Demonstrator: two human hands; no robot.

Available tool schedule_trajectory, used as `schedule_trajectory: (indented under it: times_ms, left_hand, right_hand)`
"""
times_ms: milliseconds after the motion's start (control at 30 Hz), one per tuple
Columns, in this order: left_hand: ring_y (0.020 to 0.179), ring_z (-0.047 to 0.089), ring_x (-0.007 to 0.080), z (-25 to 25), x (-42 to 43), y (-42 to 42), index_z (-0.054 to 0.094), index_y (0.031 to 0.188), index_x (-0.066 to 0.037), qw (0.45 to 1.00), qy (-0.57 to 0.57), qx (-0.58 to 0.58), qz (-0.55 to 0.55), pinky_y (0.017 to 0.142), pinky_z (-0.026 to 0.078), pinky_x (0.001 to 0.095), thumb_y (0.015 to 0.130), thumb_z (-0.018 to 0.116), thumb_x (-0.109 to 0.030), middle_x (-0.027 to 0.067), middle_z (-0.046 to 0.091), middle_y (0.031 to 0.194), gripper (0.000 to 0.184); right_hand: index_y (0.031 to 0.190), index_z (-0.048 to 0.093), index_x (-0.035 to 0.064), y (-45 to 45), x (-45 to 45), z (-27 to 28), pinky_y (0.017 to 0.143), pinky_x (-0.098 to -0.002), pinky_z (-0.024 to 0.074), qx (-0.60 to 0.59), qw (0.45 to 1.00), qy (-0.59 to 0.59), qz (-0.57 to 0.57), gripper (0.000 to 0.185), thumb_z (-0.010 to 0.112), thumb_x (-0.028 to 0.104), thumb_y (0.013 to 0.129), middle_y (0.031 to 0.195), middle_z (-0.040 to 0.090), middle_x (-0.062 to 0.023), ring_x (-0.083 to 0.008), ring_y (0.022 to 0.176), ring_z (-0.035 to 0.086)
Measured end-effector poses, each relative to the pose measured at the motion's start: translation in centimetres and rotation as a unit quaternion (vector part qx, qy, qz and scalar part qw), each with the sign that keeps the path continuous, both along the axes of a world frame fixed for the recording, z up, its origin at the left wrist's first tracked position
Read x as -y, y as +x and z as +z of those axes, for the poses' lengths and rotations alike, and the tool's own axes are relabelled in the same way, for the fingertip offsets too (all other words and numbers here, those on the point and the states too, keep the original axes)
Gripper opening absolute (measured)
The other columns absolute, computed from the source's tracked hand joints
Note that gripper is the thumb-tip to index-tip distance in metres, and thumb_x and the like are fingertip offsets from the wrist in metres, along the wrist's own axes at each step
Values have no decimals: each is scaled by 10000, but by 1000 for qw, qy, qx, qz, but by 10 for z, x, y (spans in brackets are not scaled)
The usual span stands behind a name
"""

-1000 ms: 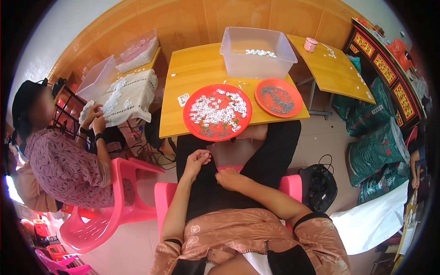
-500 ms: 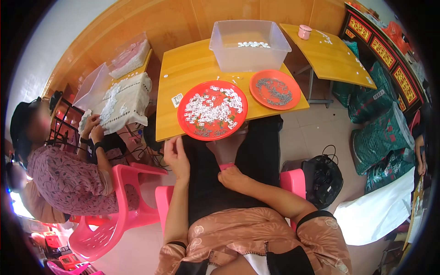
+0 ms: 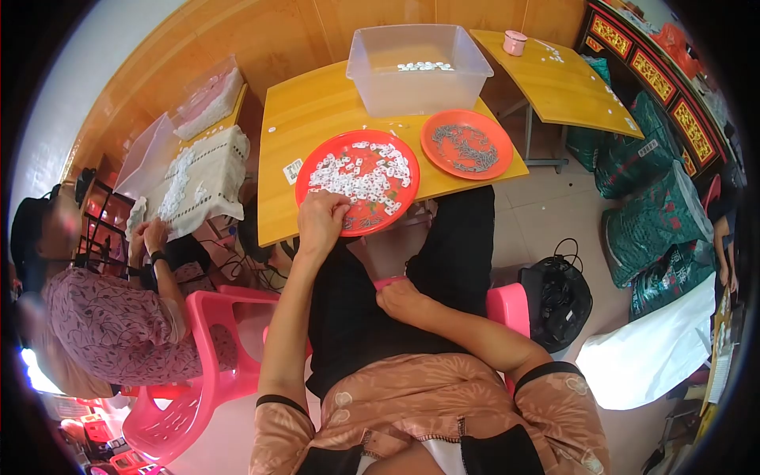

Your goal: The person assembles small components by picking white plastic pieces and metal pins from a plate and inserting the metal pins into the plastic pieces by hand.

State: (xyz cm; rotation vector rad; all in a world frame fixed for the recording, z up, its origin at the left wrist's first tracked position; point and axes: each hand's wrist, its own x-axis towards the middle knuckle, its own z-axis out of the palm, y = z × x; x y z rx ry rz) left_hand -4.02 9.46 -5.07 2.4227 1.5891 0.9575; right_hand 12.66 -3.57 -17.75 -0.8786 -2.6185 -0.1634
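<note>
My left hand [image 3: 321, 226] is at the lower left rim of a round red tray [image 3: 303, 170], fingers bent and pinched together. What they hold, if anything, is too small to make out. Many small white plastic pieces with holes [image 3: 364, 184] lie spread over the tray, and a small pile of grey metal pins or screws [image 3: 362, 222] sits at its near edge. My right hand [image 3: 402, 302] rests closed at my lap, beside a pink edge [image 3: 388, 283] between my legs. Its fingers are mostly hidden, and so is anything in them.
A second, orange-red tray [image 3: 427, 141] holds more grey metal pieces. Behind stands a clear plastic bin [image 3: 419, 91] on the yellow table [image 3: 305, 103]. Another person [image 3: 119, 324] works at a cloth-covered table [image 3: 226, 178] on the left. Green sacks [image 3: 653, 222] and a black bag [image 3: 558, 309] are right.
My left hand has moved from in front of the table up to the tray's near left edge. My right hand stays at the lap, while the view has shifted slightly.
</note>
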Motion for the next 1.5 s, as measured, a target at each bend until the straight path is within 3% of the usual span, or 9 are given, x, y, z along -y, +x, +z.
schedule_trajectory:
  times_ms: [533, 700, 1000, 1067, 1200, 1333, 1400, 1467, 1500]
  left_hand:
    - [686, 607, 289, 7, -10, 34, 672, 712, -68, 998, -52, -30, 5, 634, 468, 389, 663, 725, -163, 109, 630, 716, 120]
    - [690, 613, 290, 9, -1, 40, 655, 691, -50, 999, 24, -46, -3, 630, 470, 395, 656, 733, -157, 120, 630, 714, 137]
    - [711, 597, 307, 12, 8, 47, 640, 675, -42, 992, -117, -50, 11, 640, 468, 403, 705, 688, -140, 144, 598, 709, 113]
    - [718, 599, 317, 5, 5, 49, 639, 721, -20, 987, -4, -159, -22, 646, 469, 414, 725, 656, -129, 163, 601, 730, 110]
    - [724, 594, 330, -4, 4, 47, 617, 777, 4, 990, -4, -140, -17, 653, 469, 433, 738, 629, -105, 172, 607, 760, 116]
    - [723, 601, 246, 9, 19, 35, 565, 820, -1, 990, -64, 124, 15, 655, 466, 354, 790, 596, -54, 147, 597, 738, 68]
    - [722, 600, 204, 13, 34, 30, 546, 848, -7, 960, -135, 246, 22, 653, 461, 315, 809, 584, -30, 128, 597, 730, 60]
    - [715, 582, 127, 17, 55, 31, 519, 916, -22, 816, -220, 535, -29, 636, 433, 242, 819, 585, -1, 79, 609, 732, 119]
    - [715, 582, 127, 18, 63, 32, 519, 916, -22, 816, -219, 534, -29, 636, 433, 242, 819, 585, -1, 79, 609, 732, 119]
  right_hand:
    - [713, 599, 34, 1, -3, 11, 464, -365, 432, -46, 999, 5, 5, 125, 544, 146, 711, 578, 510, -83, -224, 523, 540]
    - [712, 606, 11, 0, -6, 17, 457, -382, 453, 27, 991, -134, -3, 155, 536, 148, 727, 578, 565, -104, -240, 511, 577]
    - [792, 621, 8, -1, -3, 20, 476, -369, 462, 55, 987, -148, -9, 178, 536, 156, 739, 582, 558, -92, -232, 531, 580]
    - [787, 621, 13, -1, -4, 15, 471, -368, 461, 46, 989, -138, -5, 172, 532, 152, 741, 589, 565, -93, -231, 534, 585]
    - [779, 623, 20, -1, -6, 30, 464, -361, 463, 65, 987, -144, -29, 159, 551, 161, 764, 607, 581, -109, -235, 543, 600]
    - [785, 611, 34, -1, -20, 66, 469, -349, 462, -12, 975, -191, -114, 154, 596, 188, 788, 629, 593, -110, -242, 552, 609]
    - [852, 600, 46, 3, -28, 94, 501, -353, 469, -355, 918, -115, -135, 128, 627, 148, 779, 666, 587, -106, -277, 583, 608]
    - [859, 598, 49, 8, -30, 120, 489, -324, 452, -424, 879, -150, -156, 137, 657, 133, 768, 656, 577, -83, -235, 550, 585]
    - [867, 596, 51, 10, -31, 126, 477, -295, 435, -489, 835, -182, -175, 156, 687, 118, 758, 647, 567, -60, -192, 517, 561]
